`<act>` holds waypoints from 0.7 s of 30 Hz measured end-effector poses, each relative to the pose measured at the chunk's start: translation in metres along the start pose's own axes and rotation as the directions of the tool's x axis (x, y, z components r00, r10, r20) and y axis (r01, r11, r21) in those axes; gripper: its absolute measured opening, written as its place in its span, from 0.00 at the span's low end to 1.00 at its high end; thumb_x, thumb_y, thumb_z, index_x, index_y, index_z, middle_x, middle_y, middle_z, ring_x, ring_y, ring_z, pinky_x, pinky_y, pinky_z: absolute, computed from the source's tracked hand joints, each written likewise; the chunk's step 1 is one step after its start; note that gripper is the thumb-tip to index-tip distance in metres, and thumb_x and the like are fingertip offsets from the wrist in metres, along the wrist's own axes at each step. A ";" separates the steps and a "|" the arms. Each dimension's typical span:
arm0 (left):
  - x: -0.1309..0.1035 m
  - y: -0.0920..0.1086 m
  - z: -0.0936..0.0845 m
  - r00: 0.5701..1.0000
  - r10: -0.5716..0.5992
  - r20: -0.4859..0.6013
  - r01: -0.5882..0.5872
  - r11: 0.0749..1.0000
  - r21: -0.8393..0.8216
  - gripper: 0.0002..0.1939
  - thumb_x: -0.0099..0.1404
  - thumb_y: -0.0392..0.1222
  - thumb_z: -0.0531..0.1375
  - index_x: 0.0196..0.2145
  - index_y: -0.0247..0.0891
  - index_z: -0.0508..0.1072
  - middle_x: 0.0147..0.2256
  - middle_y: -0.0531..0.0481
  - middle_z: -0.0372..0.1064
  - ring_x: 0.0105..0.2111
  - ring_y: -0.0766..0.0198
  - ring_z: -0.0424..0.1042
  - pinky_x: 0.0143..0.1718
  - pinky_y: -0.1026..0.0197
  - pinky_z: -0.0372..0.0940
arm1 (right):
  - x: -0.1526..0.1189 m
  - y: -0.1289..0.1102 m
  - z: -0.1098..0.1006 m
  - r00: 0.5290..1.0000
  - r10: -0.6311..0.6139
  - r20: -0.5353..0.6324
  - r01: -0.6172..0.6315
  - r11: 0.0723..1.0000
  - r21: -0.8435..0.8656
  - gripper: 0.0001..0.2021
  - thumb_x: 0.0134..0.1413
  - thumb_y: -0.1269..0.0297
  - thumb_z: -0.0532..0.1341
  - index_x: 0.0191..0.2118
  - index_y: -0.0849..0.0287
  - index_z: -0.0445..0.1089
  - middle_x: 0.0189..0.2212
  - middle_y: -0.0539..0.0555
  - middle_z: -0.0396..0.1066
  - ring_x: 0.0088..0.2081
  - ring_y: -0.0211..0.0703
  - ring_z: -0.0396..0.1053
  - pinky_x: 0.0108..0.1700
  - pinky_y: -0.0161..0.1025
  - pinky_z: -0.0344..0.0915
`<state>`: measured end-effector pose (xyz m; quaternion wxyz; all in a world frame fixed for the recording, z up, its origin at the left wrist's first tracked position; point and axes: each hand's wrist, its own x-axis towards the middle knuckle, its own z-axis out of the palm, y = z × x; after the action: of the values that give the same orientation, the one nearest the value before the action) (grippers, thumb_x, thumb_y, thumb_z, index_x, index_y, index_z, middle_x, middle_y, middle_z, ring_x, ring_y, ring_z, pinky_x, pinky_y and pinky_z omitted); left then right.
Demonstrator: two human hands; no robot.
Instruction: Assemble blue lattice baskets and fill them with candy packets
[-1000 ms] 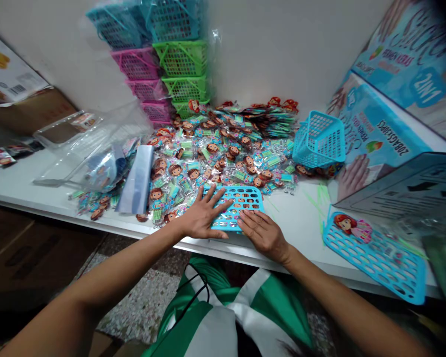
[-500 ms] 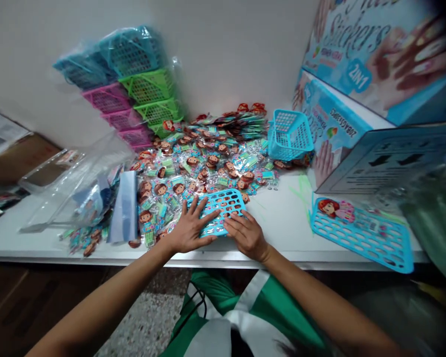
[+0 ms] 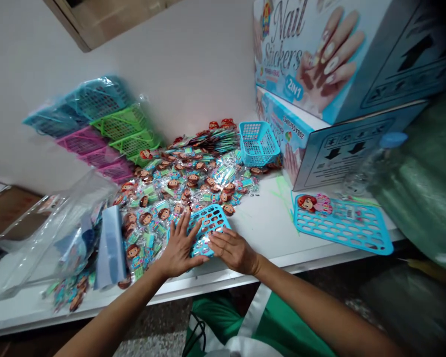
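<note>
A light-blue plastic panel with rows of oval holes lies near the table's front edge, against a spread of small clear packets with cartoon doll heads. My left hand rests on the panel's left side, fingers spread. At its right front edge is my right hand, fingers together and curled over the edge; the thumb is hidden. Farther right, a similar blue panel carries a bagged red-haired doll card.
A blue basket stands behind the packets. Wrapped stacks of blue, green and pink baskets lean at the back left. Nail sticker cartons rise at the right, beside a clear bottle. Clear plastic bags lie left.
The camera view has turned, so the table now appears tilted and the scene shifted left. Both hands stay on the blue panel, with little visible change in their grip.
</note>
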<state>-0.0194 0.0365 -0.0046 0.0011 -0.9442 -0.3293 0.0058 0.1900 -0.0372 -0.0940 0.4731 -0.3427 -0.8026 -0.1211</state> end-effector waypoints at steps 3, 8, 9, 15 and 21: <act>0.002 0.001 0.000 0.997 -0.005 0.075 0.004 1.000 0.019 0.47 0.55 0.70 0.53 0.66 0.51 0.40 0.68 0.40 0.27 0.65 0.37 0.31 0.58 0.30 0.32 | 0.000 -0.002 0.005 0.999 0.031 -0.027 -0.031 0.999 0.009 0.20 0.58 0.69 0.57 0.55 0.65 0.65 0.53 0.61 0.69 0.60 0.47 0.59 0.60 0.49 0.59; 0.006 0.003 -0.004 0.995 -0.040 0.097 0.038 0.999 0.025 0.47 0.55 0.70 0.54 0.65 0.54 0.42 0.68 0.42 0.29 0.65 0.38 0.33 0.59 0.31 0.33 | 0.011 -0.006 -0.007 0.979 0.188 -0.076 -0.175 0.972 0.156 0.26 0.56 0.68 0.57 0.61 0.62 0.57 0.54 0.60 0.68 0.59 0.49 0.60 0.60 0.52 0.59; 0.006 0.003 -0.005 0.994 -0.041 0.103 0.039 0.999 0.023 0.47 0.55 0.70 0.54 0.65 0.54 0.41 0.68 0.42 0.29 0.65 0.38 0.33 0.59 0.31 0.33 | 0.014 -0.007 -0.012 0.956 0.279 -0.092 -0.257 0.946 0.198 0.27 0.57 0.67 0.57 0.62 0.61 0.55 0.55 0.60 0.66 0.60 0.50 0.58 0.60 0.54 0.59; 0.007 0.002 -0.006 0.992 -0.042 0.119 0.039 0.999 0.028 0.47 0.54 0.69 0.55 0.65 0.54 0.41 0.68 0.43 0.27 0.65 0.37 0.33 0.59 0.31 0.35 | 0.020 -0.016 -0.019 0.438 0.895 -0.085 -0.748 0.416 0.517 0.21 0.57 0.61 0.61 0.56 0.55 0.63 0.50 0.61 0.69 0.51 0.52 0.68 0.50 0.50 0.69; 0.012 0.001 -0.004 0.993 -0.028 0.115 0.028 1.000 0.002 0.45 0.54 0.67 0.57 0.64 0.51 0.47 0.67 0.40 0.28 0.65 0.37 0.35 0.59 0.31 0.35 | 0.013 -0.015 -0.010 0.365 0.923 0.124 -0.677 0.172 0.716 0.20 0.59 0.61 0.58 0.57 0.55 0.62 0.45 0.57 0.73 0.43 0.46 0.73 0.43 0.41 0.73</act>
<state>-0.0091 0.0432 -0.0005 -0.0177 -0.9376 -0.3420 0.0600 0.1827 -0.0483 -0.0757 0.6782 -0.4968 -0.3761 0.3897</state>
